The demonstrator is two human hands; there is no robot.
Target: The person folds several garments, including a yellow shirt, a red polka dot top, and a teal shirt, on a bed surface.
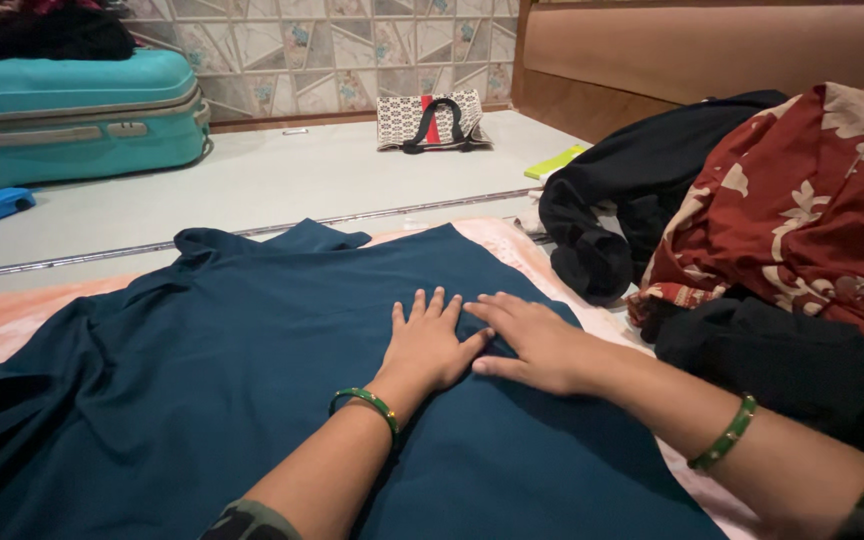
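Teal cloth (252,380) lies spread across the bed (12,315), and both hands press flat on it, fingers splayed, gripping nothing. The left hand (430,345) touches the right hand (542,345) at the thumb. Black clothes (632,190) and a red floral garment (802,200) are heaped to the right.

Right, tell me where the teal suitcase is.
In the head view the teal suitcase lies on the floor at upper left, against the tiled wall, beyond the dark blue garment.
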